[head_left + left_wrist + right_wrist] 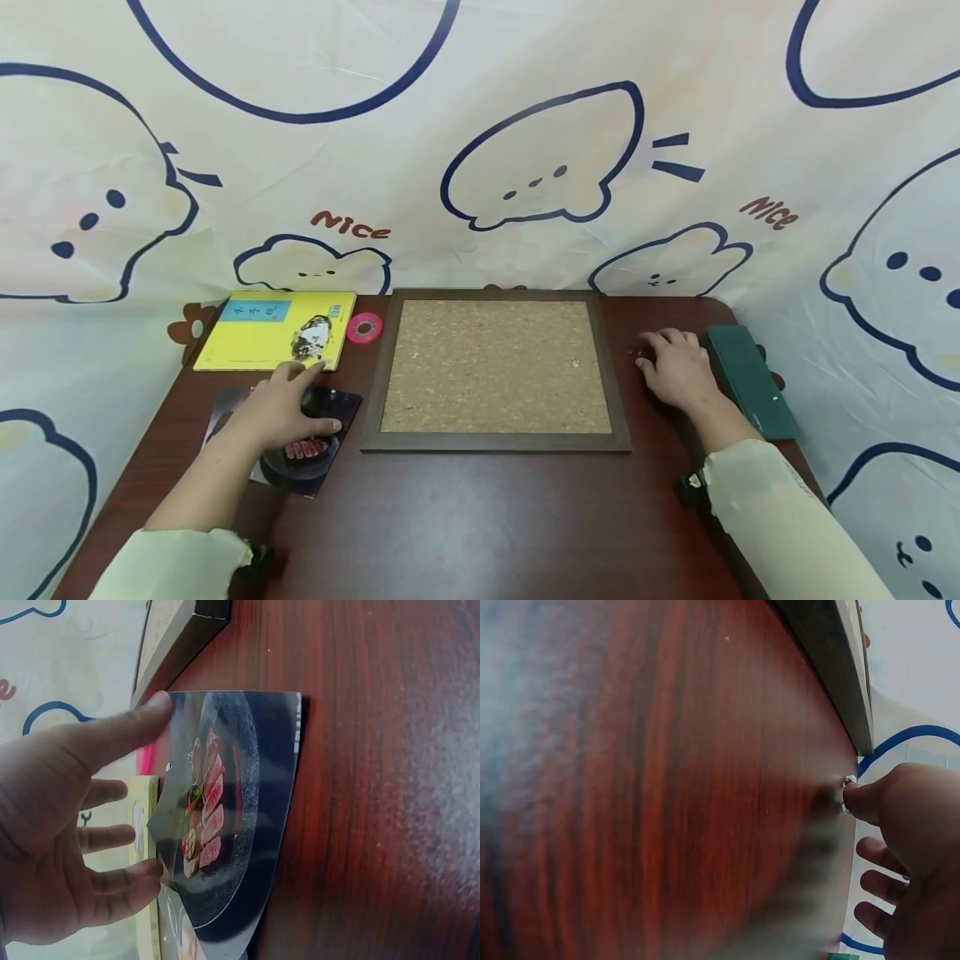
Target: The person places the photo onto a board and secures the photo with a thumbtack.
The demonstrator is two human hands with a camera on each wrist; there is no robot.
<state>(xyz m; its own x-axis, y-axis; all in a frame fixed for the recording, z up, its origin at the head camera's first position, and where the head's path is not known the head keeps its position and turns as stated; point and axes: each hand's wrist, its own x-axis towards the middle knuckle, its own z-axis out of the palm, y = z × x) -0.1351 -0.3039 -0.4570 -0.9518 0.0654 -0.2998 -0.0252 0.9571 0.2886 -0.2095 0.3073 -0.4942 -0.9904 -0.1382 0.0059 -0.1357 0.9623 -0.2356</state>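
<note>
My left hand point(281, 408) is over a glossy picture point(247, 825) showing sliced meat on a dark plate. Its fingers are spread and its thumb reaches over the picture; whether the fingertips touch the paper is unclear. Under that picture's left part, a lighter print point(175, 919) peeks out. On the far side, my right hand point(677, 367) is low at the table beside small shiny bits point(848, 780), too small to identify. In the head view, thumb and forefinger stand apart near them. A framed cork board point(495, 367) lies between the hands.
A yellow book point(247, 337) and a pink tape roll point(364, 328) lie at the back left. The dark green case point(750, 379) is right of my right hand. A patterned cloth point(525, 50) hangs behind the brown table point(480, 525).
</note>
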